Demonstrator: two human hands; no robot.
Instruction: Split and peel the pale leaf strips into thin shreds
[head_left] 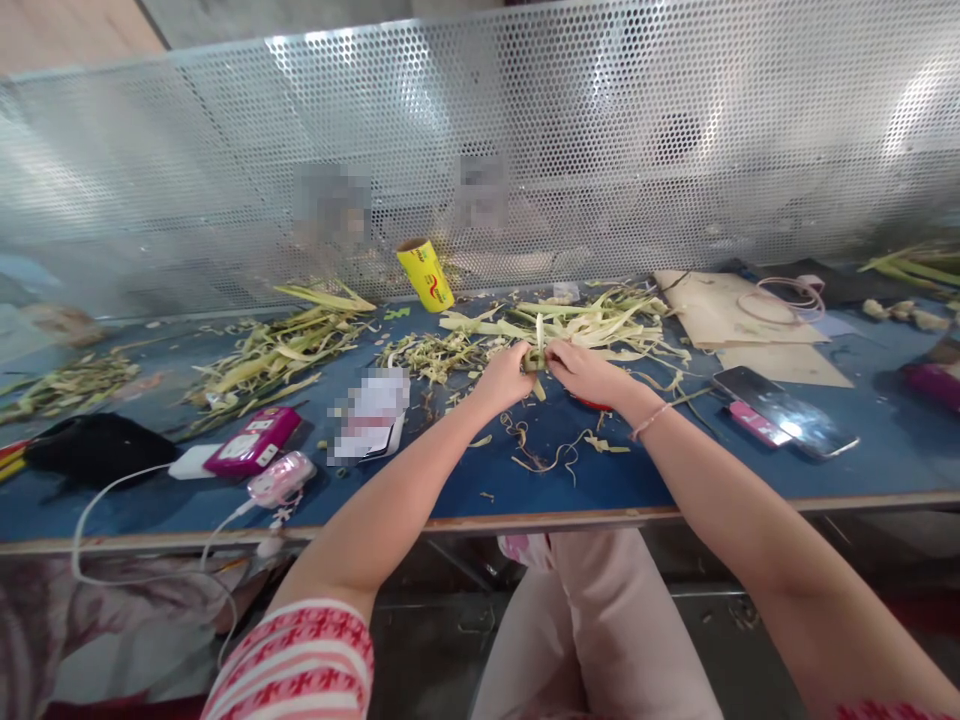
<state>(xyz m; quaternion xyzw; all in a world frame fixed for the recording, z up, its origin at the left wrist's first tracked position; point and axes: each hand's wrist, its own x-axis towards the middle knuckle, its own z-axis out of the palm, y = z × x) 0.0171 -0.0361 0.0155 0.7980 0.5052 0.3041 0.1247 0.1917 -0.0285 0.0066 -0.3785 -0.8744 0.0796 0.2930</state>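
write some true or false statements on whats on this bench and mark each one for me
1. The left hand and the right hand both hold a pale green strip. True.
2. The cylinder is blue. False: the cylinder near the perforated screen is yellow.
3. A dark phone lies to the right of both hands. True.
4. The right wrist is bare. False: a thin band circles it.
5. The tabletop is red. False: the tabletop is blue.

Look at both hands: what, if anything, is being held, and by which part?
A small green plant strip, gripped at its left side by the left hand and its right side by the right hand; exact contact points are unclear.
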